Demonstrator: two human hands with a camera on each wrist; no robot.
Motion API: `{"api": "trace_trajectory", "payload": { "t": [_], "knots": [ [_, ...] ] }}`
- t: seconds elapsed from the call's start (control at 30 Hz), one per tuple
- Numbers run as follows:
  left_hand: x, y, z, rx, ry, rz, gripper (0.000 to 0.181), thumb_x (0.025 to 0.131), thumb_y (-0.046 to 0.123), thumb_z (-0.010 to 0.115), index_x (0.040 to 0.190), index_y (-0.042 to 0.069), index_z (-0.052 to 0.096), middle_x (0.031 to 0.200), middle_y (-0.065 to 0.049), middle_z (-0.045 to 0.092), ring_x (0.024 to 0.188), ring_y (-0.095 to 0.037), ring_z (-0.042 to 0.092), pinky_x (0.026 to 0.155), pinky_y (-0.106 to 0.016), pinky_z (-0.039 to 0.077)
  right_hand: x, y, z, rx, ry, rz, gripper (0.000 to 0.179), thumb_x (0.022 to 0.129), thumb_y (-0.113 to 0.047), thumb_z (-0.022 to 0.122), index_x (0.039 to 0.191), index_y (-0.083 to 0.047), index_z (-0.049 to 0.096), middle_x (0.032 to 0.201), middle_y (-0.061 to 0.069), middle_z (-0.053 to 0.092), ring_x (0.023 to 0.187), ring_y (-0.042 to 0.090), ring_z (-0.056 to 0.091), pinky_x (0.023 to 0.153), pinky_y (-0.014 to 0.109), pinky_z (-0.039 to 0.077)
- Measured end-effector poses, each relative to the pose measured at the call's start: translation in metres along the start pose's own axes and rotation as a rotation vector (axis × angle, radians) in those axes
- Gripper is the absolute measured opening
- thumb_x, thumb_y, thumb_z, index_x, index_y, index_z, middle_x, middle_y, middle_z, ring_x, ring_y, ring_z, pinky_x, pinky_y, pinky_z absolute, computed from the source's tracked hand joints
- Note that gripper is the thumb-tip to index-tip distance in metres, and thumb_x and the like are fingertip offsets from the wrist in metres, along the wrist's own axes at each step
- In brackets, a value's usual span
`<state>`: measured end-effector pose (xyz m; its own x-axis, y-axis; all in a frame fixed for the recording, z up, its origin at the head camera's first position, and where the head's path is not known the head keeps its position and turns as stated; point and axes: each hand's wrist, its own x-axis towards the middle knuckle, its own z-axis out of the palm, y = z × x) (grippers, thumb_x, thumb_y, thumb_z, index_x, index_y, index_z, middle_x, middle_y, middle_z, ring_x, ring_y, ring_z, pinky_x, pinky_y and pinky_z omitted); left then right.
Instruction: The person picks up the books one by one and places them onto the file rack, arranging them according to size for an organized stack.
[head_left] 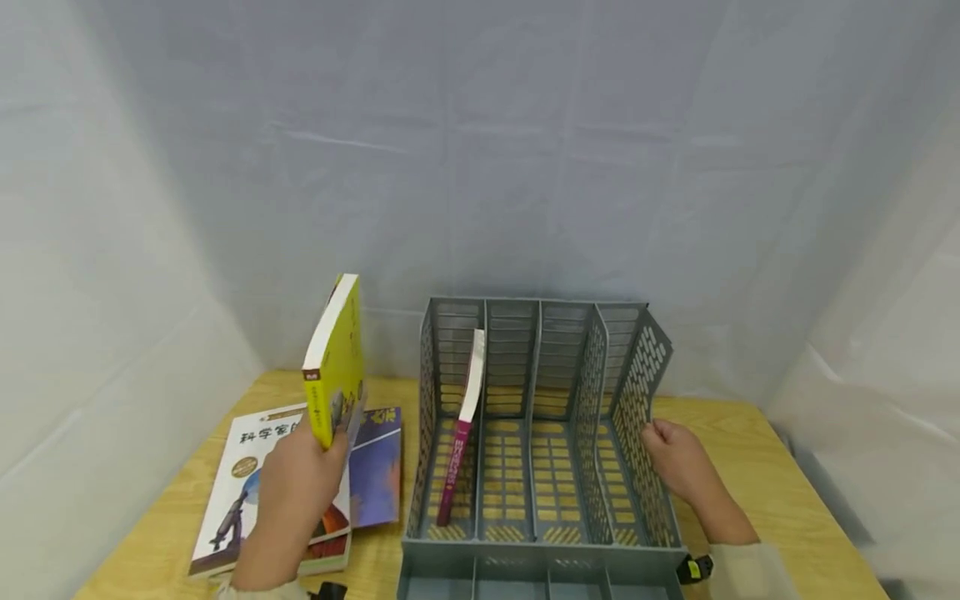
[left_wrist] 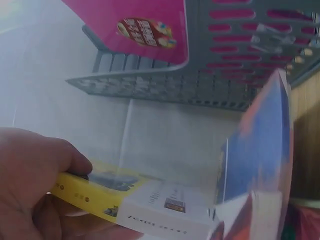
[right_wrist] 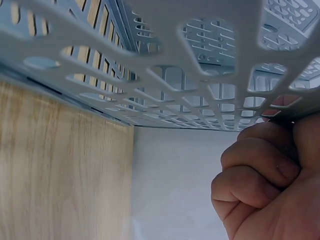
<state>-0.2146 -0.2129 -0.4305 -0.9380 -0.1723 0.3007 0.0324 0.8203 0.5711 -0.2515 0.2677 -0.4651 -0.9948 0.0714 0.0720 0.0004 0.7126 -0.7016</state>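
Observation:
Held upright by its spine end in my left hand (head_left: 296, 483) is a yellow book (head_left: 341, 358), left of a grey file rack (head_left: 543, 550). In the left wrist view, the thumb lies on one side of the yellow book (left_wrist: 82, 197) and fingers wrap beneath it. My right hand (head_left: 678, 462) grips the rack's right side wall, which bends outward at the top. Curled fingers of the right hand (right_wrist: 260, 170) sit against the perforated wall (right_wrist: 245, 20) in the right wrist view. A magenta-spined book (head_left: 453, 475) leans in the rack's leftmost slot.
Under and behind the left hand lie a white-covered book (head_left: 221, 467) and a purple-blue book (head_left: 377, 479), with others partly hidden. Shallow compartments (head_left: 510, 571) run along the rack's front. White sheeting (head_left: 525, 167) surrounds the wooden table (head_left: 757, 467) at the back and sides.

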Motion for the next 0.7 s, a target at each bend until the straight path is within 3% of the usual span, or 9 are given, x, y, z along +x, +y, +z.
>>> {"api": "trace_trajectory", "payload": {
  "t": [0.13, 0.43, 0.7],
  "knots": [
    [0.004, -0.005, 0.001, 0.009, -0.038, -0.034, 0.044, 0.098, 0.022, 0.058, 0.130, -0.007, 0.055, 0.108, -0.036, 0.069, 0.061, -0.030, 0.064, 0.045, -0.038, 0.043, 0.000, 0.001, 0.000, -0.005, -0.005, 0.010, 0.042, 0.111, -0.032, 0.039, 0.075, -0.012, 0.037, 0.062, 0.001, 0.035, 0.053, 0.018, 0.033, 0.054, 0.033, 0.035],
    [0.006, -0.010, -0.002, -0.028, -0.195, -0.062, 0.050, 0.103, 0.029, 0.053, 0.141, -0.004, 0.051, 0.118, -0.031, 0.068, 0.063, -0.025, 0.059, 0.051, -0.040, 0.043, 0.000, -0.001, -0.001, 0.003, -0.011, -0.006, 0.042, 0.112, -0.031, 0.039, 0.074, -0.012, 0.036, 0.060, 0.001, 0.036, 0.052, 0.018, 0.033, 0.054, 0.033, 0.035],
    [0.010, -0.016, -0.006, -0.045, -0.213, -0.038, 0.052, 0.104, 0.029, 0.053, 0.143, -0.006, 0.051, 0.126, -0.033, 0.065, 0.075, -0.029, 0.065, 0.057, -0.041, 0.046, -0.001, -0.002, 0.000, 0.004, -0.009, 0.003, 0.042, 0.112, -0.031, 0.039, 0.074, -0.012, 0.036, 0.060, 0.001, 0.036, 0.052, 0.017, 0.033, 0.054, 0.033, 0.035]
  ]
}}
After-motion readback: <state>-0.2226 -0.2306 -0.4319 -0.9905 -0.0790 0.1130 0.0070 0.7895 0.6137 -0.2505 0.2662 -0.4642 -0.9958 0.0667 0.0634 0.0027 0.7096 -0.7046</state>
